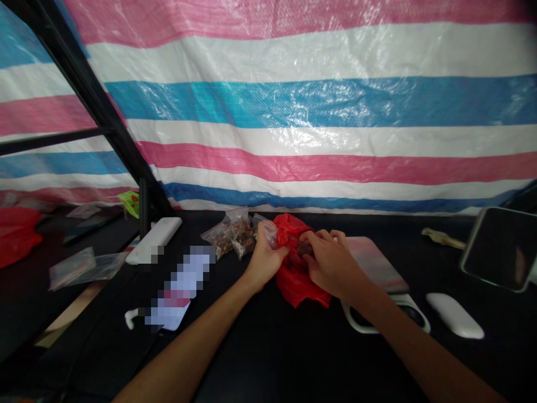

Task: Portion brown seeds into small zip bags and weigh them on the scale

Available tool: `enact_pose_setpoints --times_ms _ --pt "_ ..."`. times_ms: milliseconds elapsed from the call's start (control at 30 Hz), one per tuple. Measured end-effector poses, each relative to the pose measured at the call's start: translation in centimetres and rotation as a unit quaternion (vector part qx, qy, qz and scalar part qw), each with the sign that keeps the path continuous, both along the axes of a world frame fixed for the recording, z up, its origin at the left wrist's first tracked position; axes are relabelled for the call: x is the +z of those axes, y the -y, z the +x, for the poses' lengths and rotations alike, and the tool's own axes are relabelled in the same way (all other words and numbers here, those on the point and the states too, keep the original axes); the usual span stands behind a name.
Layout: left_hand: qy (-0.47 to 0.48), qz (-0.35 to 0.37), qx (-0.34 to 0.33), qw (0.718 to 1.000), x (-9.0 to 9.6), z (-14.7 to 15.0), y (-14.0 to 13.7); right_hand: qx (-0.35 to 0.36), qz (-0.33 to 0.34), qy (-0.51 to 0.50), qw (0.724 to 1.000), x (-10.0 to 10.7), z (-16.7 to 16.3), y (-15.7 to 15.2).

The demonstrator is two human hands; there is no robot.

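Note:
A red plastic bag (298, 285) lies crumpled on the black table between my hands. My left hand (266, 257) is closed on a clear plastic bag (272, 234) at the red bag's left side, its thumb against the red plastic. My right hand (331, 262) reaches over the red bag's mouth from the right, fingers bent around a dark brown lump (305, 247) whose kind I cannot make out. Just left of my left hand, several small clear zip bags (241, 239) filled with brown dried bits lie in a group.
A phone (180, 291), an earbud (131, 318) and a white power bank (155, 240) lie to the left, with flat clear bags (84, 267) beyond. On the right are a pinkish case (375, 263), a white mouse-like object (455, 315) and a dark-screened device (499, 249). Striped sheeting (319, 101) hangs behind.

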State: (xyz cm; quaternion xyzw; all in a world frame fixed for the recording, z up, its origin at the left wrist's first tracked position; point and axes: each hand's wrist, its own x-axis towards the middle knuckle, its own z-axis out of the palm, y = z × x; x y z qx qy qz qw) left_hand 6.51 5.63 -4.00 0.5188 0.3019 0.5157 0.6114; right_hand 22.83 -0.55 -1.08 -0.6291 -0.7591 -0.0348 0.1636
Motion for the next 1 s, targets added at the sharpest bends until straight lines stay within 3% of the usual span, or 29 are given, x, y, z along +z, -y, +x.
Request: enact_pose_setpoints --times_ms 367,467,633,767,867,1000 --pt "-0.018 0.105 0.009 0.994 -0.1 0.0 0.0 -0.005 -0.021 -0.075 0.997 -0.1 0.7 -0.6" --pt "-0.064 0.144 0.036 0.987 -0.4 -0.2 -0.1 -0.009 -0.012 -0.108 0.994 -0.2 0.8 -0.8" --pt "-0.248 0.259 0.138 0.923 0.1 -1.0 0.3 0.024 0.019 -0.192 0.981 0.2 0.5 -0.7" --pt "-0.334 0.320 0.187 0.867 0.6 -1.5 0.6 0.083 0.044 -0.265 0.960 0.7 0.2 -0.3" --pt "-0.370 0.366 0.155 0.840 0.7 -1.9 0.5 0.120 0.044 -0.333 0.934 0.7 0.2 -0.3" --pt "-0.393 0.381 0.098 0.831 0.6 -2.1 0.2 0.157 0.034 -0.369 0.915 0.6 0.3 -0.4"
